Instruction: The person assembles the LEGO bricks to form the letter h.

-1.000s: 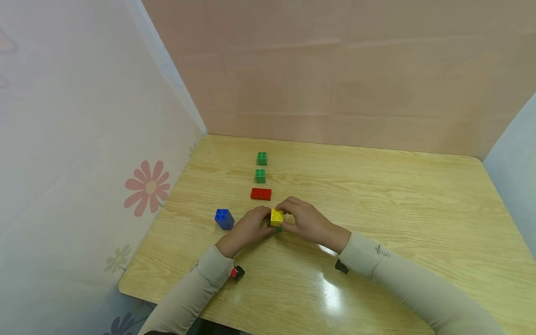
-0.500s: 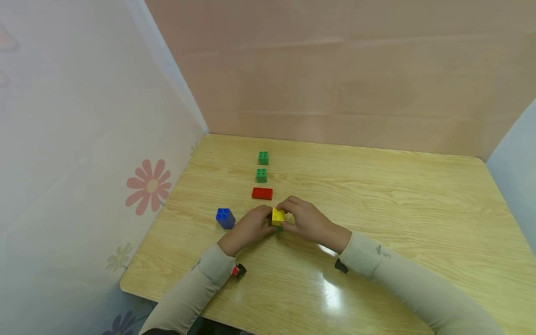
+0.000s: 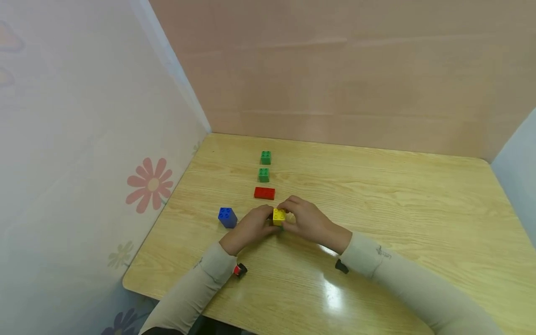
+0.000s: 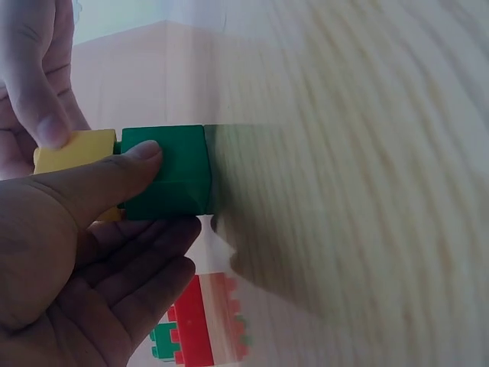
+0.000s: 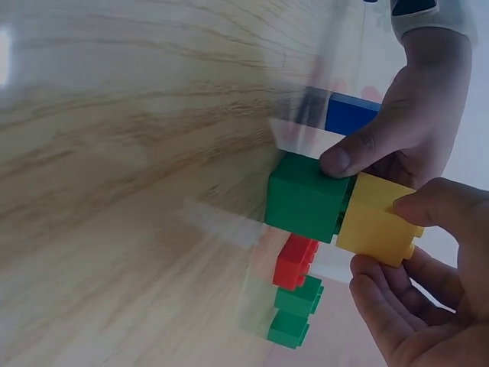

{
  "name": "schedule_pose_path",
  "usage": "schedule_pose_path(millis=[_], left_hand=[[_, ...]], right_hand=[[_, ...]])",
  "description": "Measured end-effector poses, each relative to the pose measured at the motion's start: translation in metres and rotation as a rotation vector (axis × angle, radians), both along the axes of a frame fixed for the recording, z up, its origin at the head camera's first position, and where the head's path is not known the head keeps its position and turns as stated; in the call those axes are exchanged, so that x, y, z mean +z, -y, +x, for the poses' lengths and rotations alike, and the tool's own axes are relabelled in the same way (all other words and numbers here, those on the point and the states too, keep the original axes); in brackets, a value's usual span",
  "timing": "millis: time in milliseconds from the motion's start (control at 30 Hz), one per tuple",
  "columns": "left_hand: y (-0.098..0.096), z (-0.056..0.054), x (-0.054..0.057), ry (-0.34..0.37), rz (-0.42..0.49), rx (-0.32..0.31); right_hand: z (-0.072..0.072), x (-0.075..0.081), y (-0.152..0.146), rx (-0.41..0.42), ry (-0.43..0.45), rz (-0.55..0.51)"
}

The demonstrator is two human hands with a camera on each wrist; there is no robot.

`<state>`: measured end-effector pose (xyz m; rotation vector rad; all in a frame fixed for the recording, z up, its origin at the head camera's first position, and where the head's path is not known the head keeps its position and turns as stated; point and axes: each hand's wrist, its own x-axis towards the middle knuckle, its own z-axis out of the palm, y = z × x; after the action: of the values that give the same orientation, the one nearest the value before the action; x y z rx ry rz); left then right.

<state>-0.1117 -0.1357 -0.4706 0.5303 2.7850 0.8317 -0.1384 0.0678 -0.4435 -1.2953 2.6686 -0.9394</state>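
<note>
A green toy brick (image 4: 172,180) stands on the table, and my left hand (image 3: 252,227) pinches it between thumb and fingers. On top of it sits a yellow toy brick (image 3: 278,216), which my right hand (image 3: 307,222) holds between thumb and fingertips. In the right wrist view a narrow gap with green studs shows between the yellow brick (image 5: 377,219) and the green brick (image 5: 306,195). From the head view the green brick is almost wholly hidden under the yellow one and behind the fingers.
A tall blue block (image 3: 227,217) stands left of my left hand. Beyond the hands a flat red brick (image 3: 264,193) and two green bricks, one nearer (image 3: 264,175) and one farther (image 3: 265,157), form a row on the wooden table (image 3: 377,195). A flowered wall covering (image 3: 83,139) borders the left side.
The head view has shifted slightly, so everything sits a little farther right. Less of the green brick shows below the yellow one now. Both hands keep their hold.
</note>
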Motion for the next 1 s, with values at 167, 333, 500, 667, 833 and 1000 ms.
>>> schedule_pose_path(millis=[167,333,500,667,833,1000], left_hand=[[-0.0008,0.0013,0.0025,0.013,-0.010,0.015],[-0.0011,0.0011,0.0038,0.017,-0.007,0.011],[-0.0024,0.0004,0.0043,0.015,-0.008,0.005],[-0.0014,0.0006,0.0046,0.015,-0.012,0.006],[-0.0008,0.0011,0.0048,0.011,-0.020,0.000],[-0.0010,0.0003,0.0049,0.007,-0.023,-0.007]], right_hand=[[0.0008,-0.0006,-0.0025,0.008,0.000,-0.021],[0.0005,0.0010,-0.0022,0.011,-0.012,-0.014],[0.0003,0.0015,-0.0020,-0.004,-0.015,0.016],[0.0006,0.0042,0.0000,-0.010,-0.011,0.015],[0.0007,0.0045,0.0021,-0.004,-0.020,0.020],[0.0010,0.0033,0.0014,-0.020,-0.019,0.008]])
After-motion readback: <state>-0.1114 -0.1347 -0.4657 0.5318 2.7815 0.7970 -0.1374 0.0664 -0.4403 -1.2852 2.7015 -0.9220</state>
